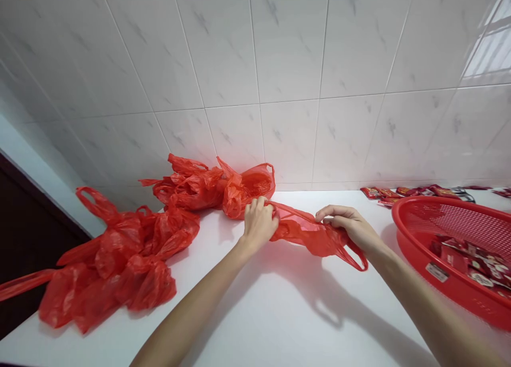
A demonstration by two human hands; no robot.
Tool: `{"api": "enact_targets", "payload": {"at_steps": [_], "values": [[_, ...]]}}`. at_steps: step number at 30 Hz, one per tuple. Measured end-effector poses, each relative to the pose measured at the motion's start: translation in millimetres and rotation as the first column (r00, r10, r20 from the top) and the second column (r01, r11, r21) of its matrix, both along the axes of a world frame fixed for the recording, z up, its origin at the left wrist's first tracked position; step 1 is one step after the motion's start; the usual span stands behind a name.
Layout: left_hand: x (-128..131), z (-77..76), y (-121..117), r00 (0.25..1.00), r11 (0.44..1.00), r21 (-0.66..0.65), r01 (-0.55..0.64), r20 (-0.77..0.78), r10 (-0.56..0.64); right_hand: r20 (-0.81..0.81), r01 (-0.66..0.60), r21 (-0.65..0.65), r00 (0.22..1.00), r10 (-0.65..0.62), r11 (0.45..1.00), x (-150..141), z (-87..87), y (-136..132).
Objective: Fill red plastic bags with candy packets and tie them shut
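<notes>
A thin red plastic bag (305,234) is stretched sideways between my two hands, above the white table. My left hand (260,218) is closed around one end of it, fingers curled in. At the other end, my right hand (347,226) pinches the bag between thumb and fingers, and a handle loop dangles below that hand. The bag casts a shadow on the tabletop. Just behind my left hand, bunched red bags (211,183) rest against the wall.
More crumpled red bags (120,260) lie at the left edge of the white table (287,324). On the right stands a red plastic basket (415,234) holding red packets (471,263). Small red packets (403,192) lie along the tiled wall (287,138) behind it.
</notes>
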State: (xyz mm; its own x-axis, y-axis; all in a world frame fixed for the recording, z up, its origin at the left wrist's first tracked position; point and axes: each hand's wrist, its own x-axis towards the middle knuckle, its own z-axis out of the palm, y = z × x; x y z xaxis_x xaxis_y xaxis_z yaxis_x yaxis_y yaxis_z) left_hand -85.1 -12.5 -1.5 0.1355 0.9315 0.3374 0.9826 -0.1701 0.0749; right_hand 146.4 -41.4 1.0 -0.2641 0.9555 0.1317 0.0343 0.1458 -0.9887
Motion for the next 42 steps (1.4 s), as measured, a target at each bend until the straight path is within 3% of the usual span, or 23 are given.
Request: {"api": "enact_targets", "payload": {"at_steps": [2,3,5,7,8,10,12,15,19,22,25,26,28,31,33,34,37,39,41,42], "values": [[-7,7.2,-1,1.000,0.999,-0.044,-0.013,-0.028,0.012,0.257,-0.009,0.172,0.966,-0.036,0.985,-2,6.2,-2],[-9,10.0,-4,0.999,0.997,-0.080,-0.006,-0.041,0.003,0.423,-0.008,0.249,0.900,-0.102,0.968,-4,8.2,-3],[-12,13.4,-12,0.998,0.985,-0.173,0.014,-0.060,-0.025,0.717,0.024,0.350,0.636,-0.285,0.936,-11,8.9,-4],[-13,13.3,-21,0.997,0.951,-0.304,0.053,-0.030,-0.065,0.862,0.065,0.397,0.315,-0.396,0.916,-17,4.8,-2],[-14,12.0,-25,0.996,0.927,-0.366,0.086,0.012,-0.088,0.889,0.068,0.410,0.192,-0.415,0.910,-20,1.5,-1],[-18,7.8,-30,0.987,0.882,-0.446,0.150,0.113,-0.111,0.914,0.046,0.404,0.032,-0.405,0.914,-20,-5.5,2],[-25,3.2,-31,0.979,0.859,-0.481,0.177,0.174,-0.104,0.938,0.029,0.345,-0.056,-0.343,0.938,-17,-10.0,2],[-37,1.0,-29,0.979,0.845,-0.505,0.176,0.178,-0.098,0.974,0.044,0.219,-0.064,-0.216,0.975,-8,-8.1,-2],[-44,12.5,-32,0.957,0.862,-0.431,0.268,0.221,-0.187,0.981,0.021,0.153,0.119,-0.155,0.988,1,4.3,-9],[-35,22.5,-37,0.901,0.909,-0.172,0.380,0.293,-0.321,0.958,-0.002,0.169,0.237,-0.163,0.986,2,11.6,-10],[-13,20.5,-43,0.785,0.853,0.097,0.513,0.349,-0.512,0.948,-0.013,0.167,0.276,-0.157,0.986,-1,16.2,-10],[-6,17.0,-44,0.759,0.823,0.102,0.558,0.339,-0.556,0.942,-0.020,0.161,0.301,-0.147,0.987,-1,17.9,-10],[8,8.4,-44,0.778,0.795,-0.033,0.605,0.238,-0.582,0.924,-0.042,0.124,0.369,-0.100,0.991,-1,22.0,-11],[17,-1.8,-35,0.864,0.821,-0.340,0.459,-0.046,-0.502,0.903,-0.068,0.004,0.428,0.025,0.998,6,27.4,-12],[15,-5.0,-26,0.884,0.821,-0.482,0.308,-0.174,-0.434,0.920,-0.082,-0.061,0.381,0.088,0.995,11,27.9,-11],[12,-6.0,-22,0.887,0.805,-0.537,0.253,-0.203,-0.415,0.942,-0.085,-0.071,0.321,0.095,0.994,13,26.9,-10],[7,-8.4,-14,0.883,0.737,-0.650,0.183,-0.221,-0.414,0.998,-0.054,-0.035,0.057,0.038,0.998,12,22.8,-6],[8,-9.6,-14,0.869,0.702,-0.687,0.188,-0.217,-0.444,0.995,-0.040,0.053,-0.080,-0.056,0.998,7,23.2,-6],[12,-10.0,-16,0.849,0.678,-0.702,0.216,-0.208,-0.485,0.972,-0.126,0.195,-0.110,-0.209,0.973,0,26.8,-7],[15,-9.8,-17,0.839,0.669,-0.708,0.228,-0.206,-0.504,0.949,-0.215,0.283,-0.080,-0.306,0.935,-4,28.7,-9]]}}
